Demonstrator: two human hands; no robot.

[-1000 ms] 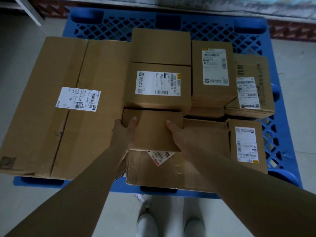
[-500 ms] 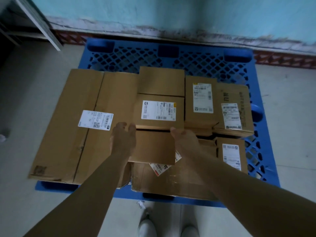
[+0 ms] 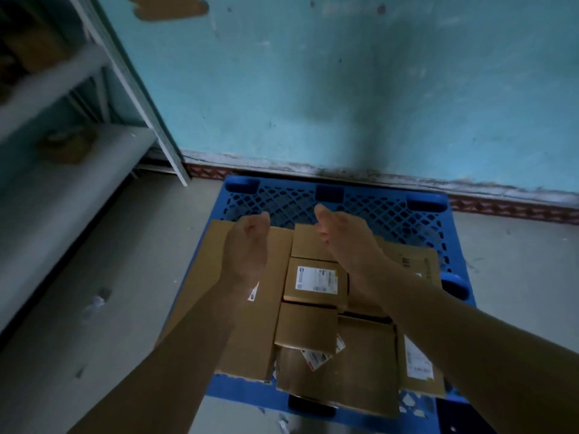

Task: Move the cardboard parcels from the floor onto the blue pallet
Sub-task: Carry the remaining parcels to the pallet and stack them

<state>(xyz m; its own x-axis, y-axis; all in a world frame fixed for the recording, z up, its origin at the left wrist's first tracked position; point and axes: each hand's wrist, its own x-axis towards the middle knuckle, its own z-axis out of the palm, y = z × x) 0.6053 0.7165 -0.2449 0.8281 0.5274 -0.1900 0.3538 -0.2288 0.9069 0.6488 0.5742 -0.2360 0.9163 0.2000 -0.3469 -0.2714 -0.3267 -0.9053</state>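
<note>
Both hands are up in mid-frame above the load, touching nothing. Left hand and right hand are palm to palm but apart, fingers loosely bent, holding nothing. Both are motion-blurred, so the finger spread is hard to read; probably fairly wide.

The cardboard parcels are packed tightly on the blue pallet, filling its lower part in the frame. The bare lattice strip shows at the upper edge by the wall.
- Long flat box runs along the left side, partly under the left forearm.
- Labelled small box sits in the centre, with a bare box just above it in the frame.
- Plain small box is just below the labelled one and lies on top of the big box at lower centre. A red-and-white label pokes out from under it.
- Narrow labelled box is at lower right, touching the big box.
- Another box is at right, partly hidden by the right forearm.

Grey floor surrounds the pallet. Metal shelving is at upper left, blurred.
</note>
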